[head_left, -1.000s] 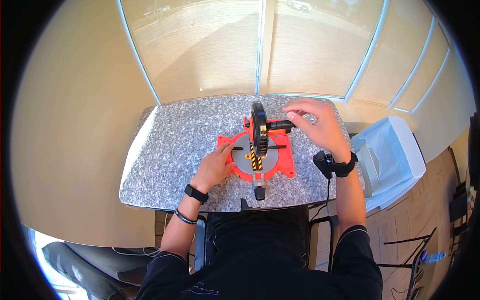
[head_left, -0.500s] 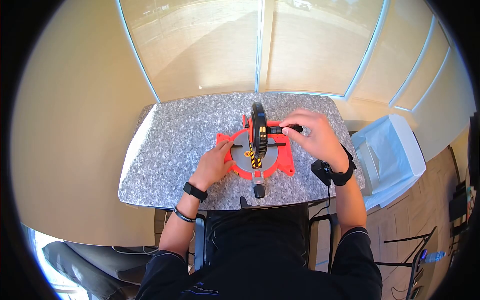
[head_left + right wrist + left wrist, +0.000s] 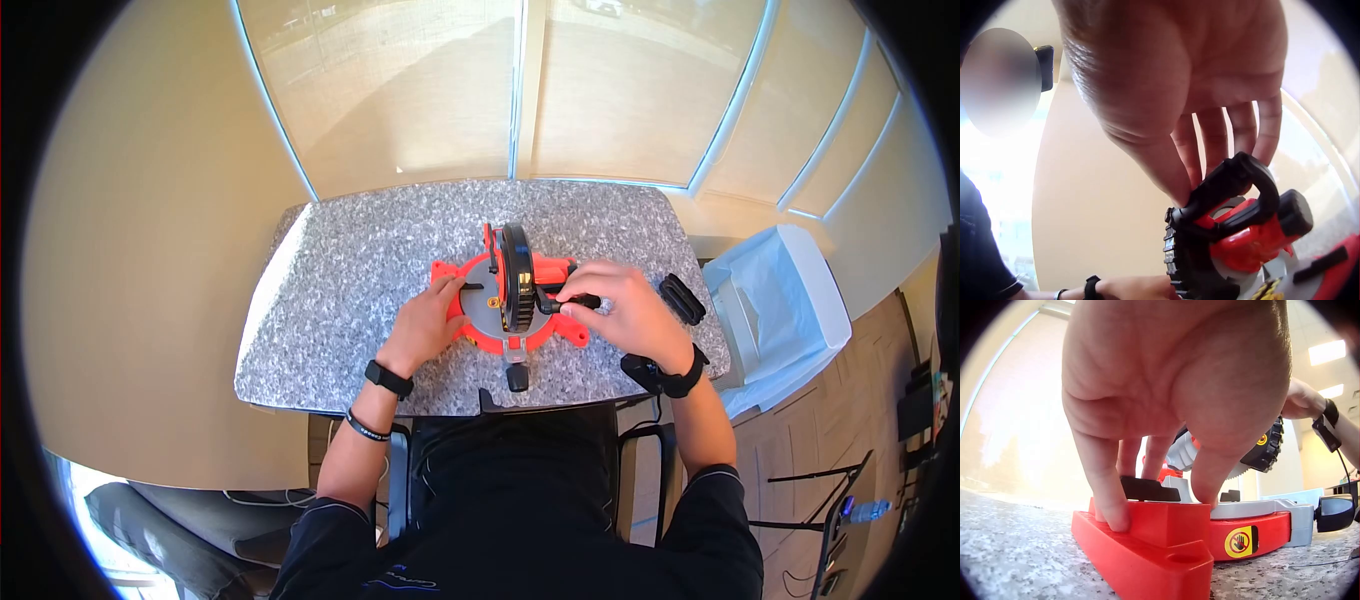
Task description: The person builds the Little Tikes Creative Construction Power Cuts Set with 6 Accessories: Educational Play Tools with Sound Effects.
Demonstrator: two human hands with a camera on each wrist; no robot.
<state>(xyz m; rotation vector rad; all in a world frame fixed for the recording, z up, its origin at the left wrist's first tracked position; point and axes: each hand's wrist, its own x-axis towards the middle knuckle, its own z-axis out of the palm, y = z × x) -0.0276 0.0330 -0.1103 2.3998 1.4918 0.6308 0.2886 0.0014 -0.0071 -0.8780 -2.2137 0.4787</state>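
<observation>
A red, grey and black toy miter saw (image 3: 518, 285) stands on the speckled table. My left hand (image 3: 423, 322) holds the left end of its red base (image 3: 1147, 534), thumb on one side and fingers on the other. The right hand (image 3: 632, 312) pinches the saw's black loop handle (image 3: 1219, 184) between thumb and fingertips. Toothed edges show on the black blade guard (image 3: 1172, 256), and the saw head is lowered over the round grey turntable (image 3: 482, 308). A black knob (image 3: 517, 377) sticks out at the base's front.
The speckled table (image 3: 340, 300) has a black object (image 3: 682, 299) near its right edge. Beside it stands a white bin with a pale blue liner (image 3: 755, 300). A cable hangs from the black device (image 3: 640, 373) at my right wrist.
My right hand has come in onto the handle and moved down toward me, lowering the saw head. The black object at the table's right has come into sight. The left hand stays on the base.
</observation>
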